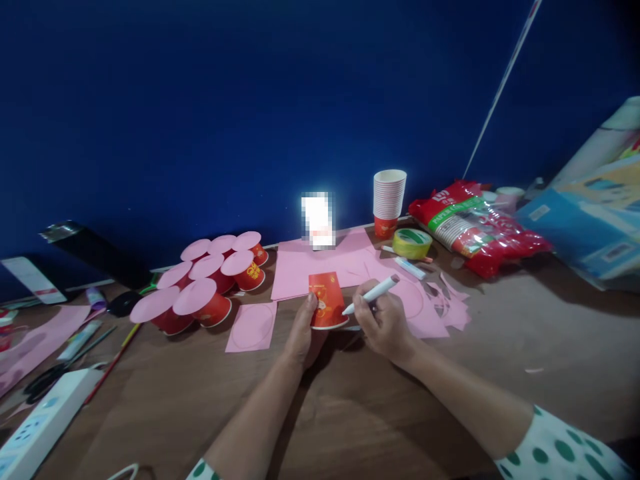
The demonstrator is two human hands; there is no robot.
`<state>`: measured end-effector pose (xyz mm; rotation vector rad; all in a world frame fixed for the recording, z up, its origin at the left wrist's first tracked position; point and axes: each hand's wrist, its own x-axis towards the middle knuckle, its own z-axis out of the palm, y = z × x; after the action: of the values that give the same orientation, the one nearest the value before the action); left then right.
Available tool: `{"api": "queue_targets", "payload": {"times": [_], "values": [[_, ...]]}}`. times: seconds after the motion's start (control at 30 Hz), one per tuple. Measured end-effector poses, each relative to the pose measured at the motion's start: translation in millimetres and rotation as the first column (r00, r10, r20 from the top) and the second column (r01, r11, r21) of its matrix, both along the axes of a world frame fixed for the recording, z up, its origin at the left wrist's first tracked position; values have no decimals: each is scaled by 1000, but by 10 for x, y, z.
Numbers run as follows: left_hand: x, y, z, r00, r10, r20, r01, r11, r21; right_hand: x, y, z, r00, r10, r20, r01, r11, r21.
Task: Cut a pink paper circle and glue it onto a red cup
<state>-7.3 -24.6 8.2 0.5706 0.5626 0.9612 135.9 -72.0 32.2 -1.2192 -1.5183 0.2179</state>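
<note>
Brown wood-grain table (350, 413) against a deep blue wall. Nine red paper cups (205, 287) stand upside down, each already capped with a pink paper disc — one more disc is traced on a loose pink sheet (253, 327). The left hand (303, 333) grips another inverted cup (327, 301) just in front of the pink sheets; the right hand (385, 323) pinches a white pen (371, 294) against its rim. A stack of unused cups (389, 200) waits behind.

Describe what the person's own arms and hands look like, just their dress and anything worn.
Both forearms are bare from the sleeve edge down. The right arm's short sleeve is white with dark green polka dots, and a corner of the same fabric shows at the left arm. The left hand and right hand wear no gloves; no watch, bracelet or ring is visible.
</note>
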Motion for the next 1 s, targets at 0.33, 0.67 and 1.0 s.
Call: {"api": "queue_targets", "payload": {"times": [0.33, 0.67, 1.0], "values": [[5, 10, 9, 998, 55, 30, -54, 998, -24, -9, 2, 6, 999, 24, 33, -23, 998, -54], [-9, 28, -73, 998, 58, 38, -56, 997, -46, 6, 4, 23, 1000, -24, -17, 23, 999, -21], [-5, 10, -38, 999, 25, 43, -25, 1000, -11, 9, 3, 13, 999, -27, -29, 27, 999, -19]]}}
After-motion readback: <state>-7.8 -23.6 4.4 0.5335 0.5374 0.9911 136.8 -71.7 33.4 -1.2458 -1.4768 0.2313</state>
